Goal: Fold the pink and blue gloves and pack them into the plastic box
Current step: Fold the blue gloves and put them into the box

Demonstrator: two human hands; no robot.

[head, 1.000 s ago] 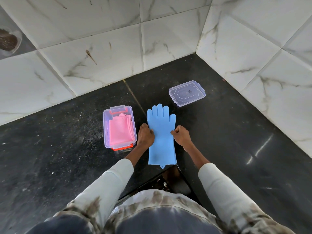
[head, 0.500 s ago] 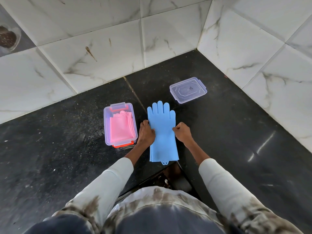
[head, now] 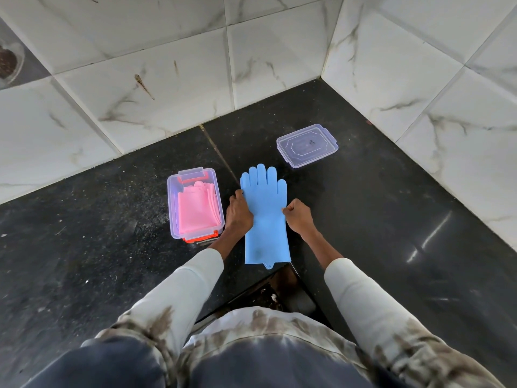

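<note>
The blue gloves [head: 265, 217] lie flat and stacked on the black counter, fingers pointing away from me. My left hand [head: 238, 214] pinches their left edge at mid-length. On the opposite edge, at about the same height, my right hand [head: 298, 215] is closed on the glove's side. To the left stands the clear plastic box [head: 172, 208] with orange clips. Folded pink gloves [head: 197, 210] lie inside it.
The box's clear lid [head: 307, 145] lies apart at the back right. White marble-tiled walls [head: 167, 79] meet in a corner behind the black counter [head: 377, 219]. The counter's front edge has a gap just below the gloves' cuffs.
Both hands stay on the blue gloves' edges. The cuffs, slightly offset half a second ago, now lie lined up. The view has shifted a little.
</note>
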